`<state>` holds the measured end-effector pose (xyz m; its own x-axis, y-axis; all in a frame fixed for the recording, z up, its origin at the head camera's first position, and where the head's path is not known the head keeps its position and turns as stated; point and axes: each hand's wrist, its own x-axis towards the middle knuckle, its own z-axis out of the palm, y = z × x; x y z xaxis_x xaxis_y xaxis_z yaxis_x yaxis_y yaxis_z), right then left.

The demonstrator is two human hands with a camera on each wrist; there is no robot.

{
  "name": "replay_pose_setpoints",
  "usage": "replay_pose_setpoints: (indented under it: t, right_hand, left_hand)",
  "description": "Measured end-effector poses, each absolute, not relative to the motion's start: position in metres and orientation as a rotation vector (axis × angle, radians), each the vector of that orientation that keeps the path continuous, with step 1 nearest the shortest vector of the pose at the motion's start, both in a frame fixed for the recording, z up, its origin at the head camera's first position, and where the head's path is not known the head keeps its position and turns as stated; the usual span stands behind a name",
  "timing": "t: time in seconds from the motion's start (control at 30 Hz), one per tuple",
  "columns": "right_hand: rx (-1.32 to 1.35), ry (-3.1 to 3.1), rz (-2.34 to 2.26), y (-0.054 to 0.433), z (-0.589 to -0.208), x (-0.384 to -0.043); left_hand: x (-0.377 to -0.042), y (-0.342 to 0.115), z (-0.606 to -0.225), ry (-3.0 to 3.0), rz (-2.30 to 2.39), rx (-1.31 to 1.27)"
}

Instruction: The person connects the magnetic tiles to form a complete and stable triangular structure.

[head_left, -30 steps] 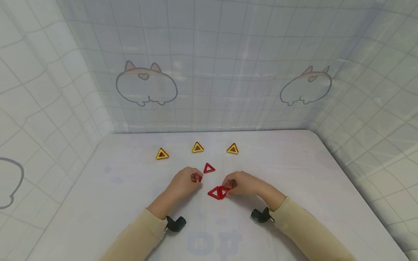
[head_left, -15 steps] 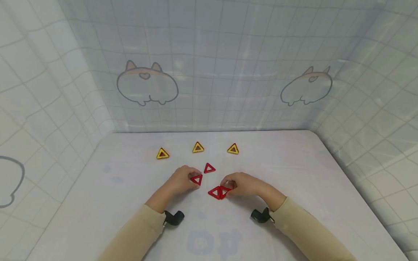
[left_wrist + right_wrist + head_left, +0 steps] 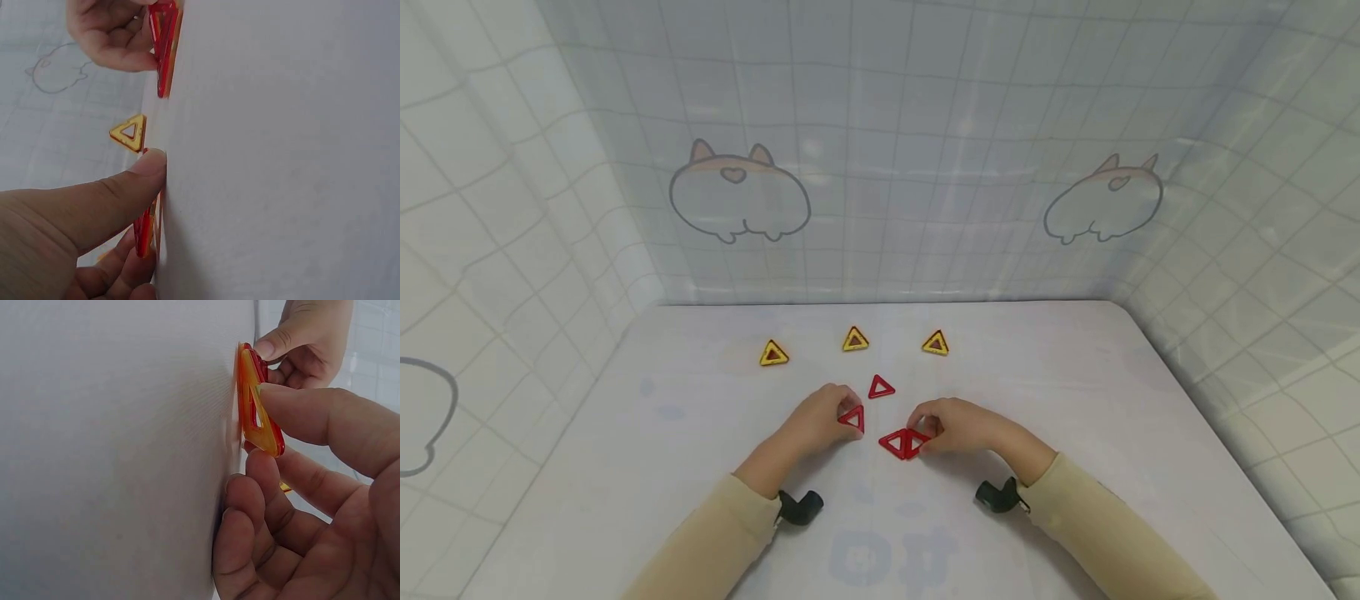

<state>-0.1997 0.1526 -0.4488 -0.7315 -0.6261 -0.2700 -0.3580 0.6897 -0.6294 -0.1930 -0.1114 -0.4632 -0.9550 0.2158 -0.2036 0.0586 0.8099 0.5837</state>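
Thumb and fingers of the left hand [image 3: 816,421] pinch a red triangular magnetic tile [image 3: 861,421], tilted with its face toward the head camera. In the left wrist view that red tile [image 3: 145,231] is nearly edge-on, partly hidden by the thumb. To its right, the right hand [image 3: 958,425] pinches a red triangular tile [image 3: 910,446] whose left edge meets a second red tile [image 3: 903,443], making a diamond. The right wrist view shows the thumb on an orange-red tile [image 3: 272,445], fingers curled beneath. Another red tile [image 3: 882,393] lies beyond, between both hands.
Three yellow triangular tiles lie in a row toward the back: a left one [image 3: 773,362], a middle one [image 3: 854,347] and a right one [image 3: 936,351]. Gridded curtain walls [image 3: 925,250] enclose the white table [image 3: 1060,375] at the back and sides.
The left hand has turned its red tile from nearly edge-on to showing its face, then lowered it slightly toward the person. The right hand and its joined tiles stay almost still.
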Motion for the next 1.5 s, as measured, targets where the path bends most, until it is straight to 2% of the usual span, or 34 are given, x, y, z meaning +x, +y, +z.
replay_pose_setpoints:
  t: [0.87,1.5]
  right_hand:
    - [-0.718,2.452,-0.785,0.15,-0.449,-0.199]
    - [-0.639,2.468,-0.86,0.146,-0.451,-0.198]
  left_hand:
    - [-0.168,-0.107,-0.453,2.666,0.842,0.401]
    - [-0.165,-0.08,-0.453,2.706,0.851,0.28]
